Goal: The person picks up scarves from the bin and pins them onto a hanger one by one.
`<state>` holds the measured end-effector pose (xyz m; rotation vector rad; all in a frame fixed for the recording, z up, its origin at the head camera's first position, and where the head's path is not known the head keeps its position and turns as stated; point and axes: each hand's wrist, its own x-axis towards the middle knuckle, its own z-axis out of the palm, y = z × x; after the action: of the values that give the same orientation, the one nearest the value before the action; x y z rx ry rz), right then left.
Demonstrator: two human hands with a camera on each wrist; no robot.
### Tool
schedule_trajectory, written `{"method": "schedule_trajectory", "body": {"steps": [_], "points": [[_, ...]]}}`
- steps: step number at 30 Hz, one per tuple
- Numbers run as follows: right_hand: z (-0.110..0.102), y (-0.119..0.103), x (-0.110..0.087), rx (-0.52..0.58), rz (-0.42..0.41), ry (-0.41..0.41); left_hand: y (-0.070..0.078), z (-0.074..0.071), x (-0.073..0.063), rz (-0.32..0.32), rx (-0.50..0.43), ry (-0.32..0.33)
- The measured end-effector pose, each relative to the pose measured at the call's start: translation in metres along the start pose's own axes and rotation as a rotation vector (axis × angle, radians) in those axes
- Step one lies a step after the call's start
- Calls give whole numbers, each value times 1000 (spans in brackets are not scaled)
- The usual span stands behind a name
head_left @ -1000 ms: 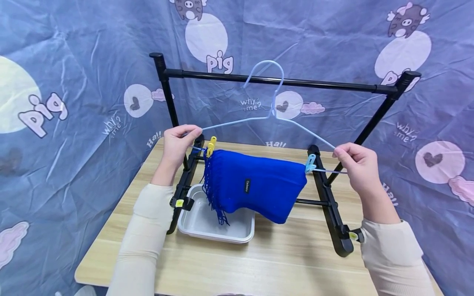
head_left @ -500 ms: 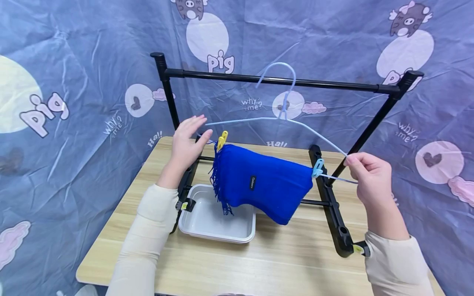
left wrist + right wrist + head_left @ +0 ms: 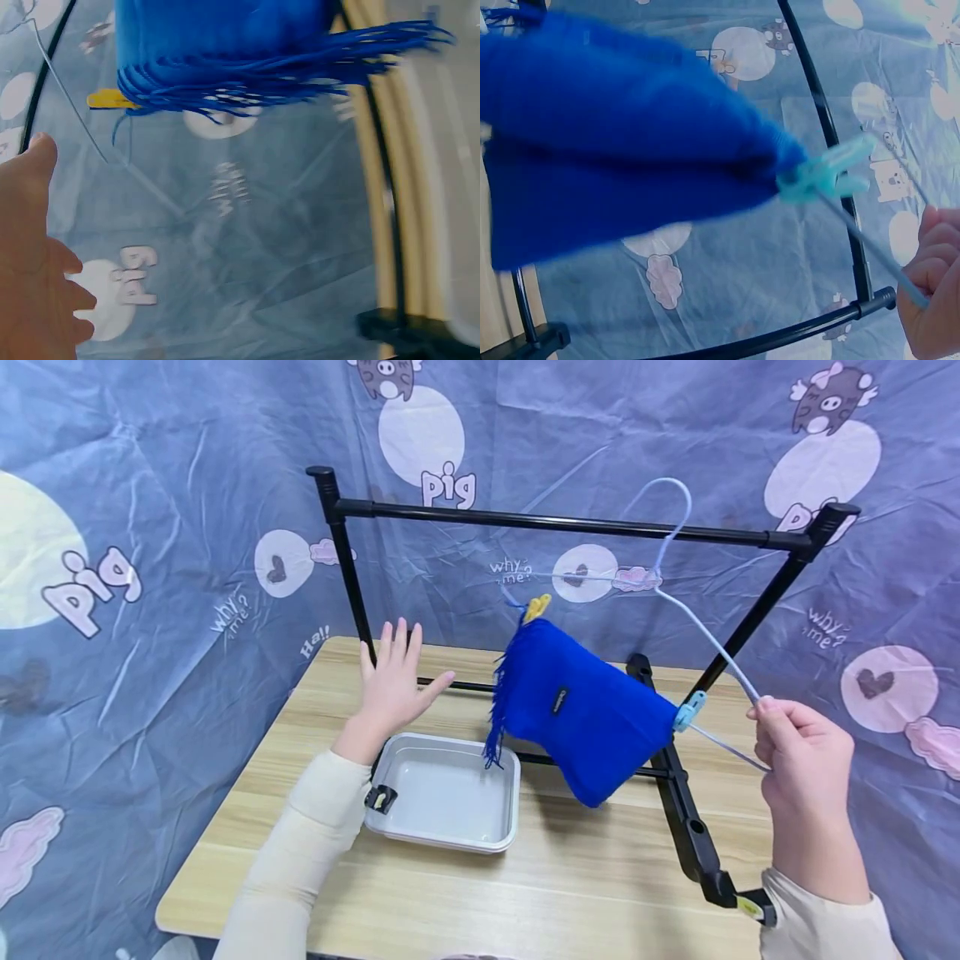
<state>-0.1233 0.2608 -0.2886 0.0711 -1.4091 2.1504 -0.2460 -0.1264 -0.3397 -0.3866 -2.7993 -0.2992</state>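
Note:
My right hand [image 3: 806, 760] grips one end of a light blue wire hanger [image 3: 701, 625], which is tilted with its left end farther back. Over its lower bar hangs a folded blue scarf [image 3: 592, 718] with fringe on the left. A yellow clothespin [image 3: 537, 607] clips the scarf's left end, and a light blue clothespin [image 3: 690, 711] the right one. The hanger's hook overlaps the black rail in the head view. My left hand [image 3: 393, 685] has its fingers spread and holds nothing, left of the scarf. In the left wrist view the fringe [image 3: 247, 82] is well apart from that hand.
A black rack stands on the wooden table [image 3: 420, 906], its top rail [image 3: 465, 516] spanning the back and its right foot [image 3: 686, 827] at the right. A white plastic tray [image 3: 450, 793] sits below my left hand. A patterned blue curtain [image 3: 187, 510] hangs behind.
The left hand has let go of the hanger, spread its fingers and moved slightly right and down. The right hand has carried hanger and scarf to the right, tilting them.

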Motion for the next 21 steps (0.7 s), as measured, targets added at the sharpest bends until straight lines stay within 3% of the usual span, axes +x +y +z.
{"method": "schedule_trajectory", "body": {"steps": [9, 16, 21], "points": [[-19, -4, 2, 259, 104, 116, -6, 38, -19, -26, -38, -103], [-30, -2, 9, 249, 129, 250, -13, 51, -28, -66, -51, -146], [-37, 3, 14, 230, 174, 300, -13, 55, -33, -69, -20, -176]]}}
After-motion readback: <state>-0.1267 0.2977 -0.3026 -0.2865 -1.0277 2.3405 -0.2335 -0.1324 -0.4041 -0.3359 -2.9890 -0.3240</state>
